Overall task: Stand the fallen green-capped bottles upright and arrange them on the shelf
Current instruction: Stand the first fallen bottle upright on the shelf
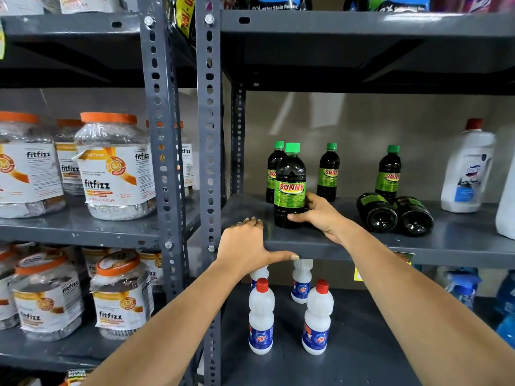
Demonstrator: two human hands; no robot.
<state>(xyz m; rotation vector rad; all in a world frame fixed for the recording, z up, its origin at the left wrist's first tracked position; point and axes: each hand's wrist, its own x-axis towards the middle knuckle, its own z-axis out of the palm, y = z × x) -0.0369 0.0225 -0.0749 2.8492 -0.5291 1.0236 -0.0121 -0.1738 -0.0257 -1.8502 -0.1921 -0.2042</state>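
Observation:
On the grey shelf (451, 240), my right hand (317, 215) wraps the lower body of an upright dark bottle with a green cap and green label (289, 185) near the front left. Another upright bottle (274, 168) stands just behind it. Two more stand farther back: one in the middle (328, 171), one to the right (388, 174). Two bottles lie on their sides with bases toward me: the left one (376, 211) and the right one (412, 215). My left hand (248, 243) rests flat on the shelf's front edge, fingers spread, holding nothing.
A large white bottle with a red cap (468, 168) stands at the shelf's right end. The shelf below holds several small white red-capped bottles (260, 316). Grey slotted uprights (209, 135) separate this bay from clear orange-lidded jars (114, 165) on the left.

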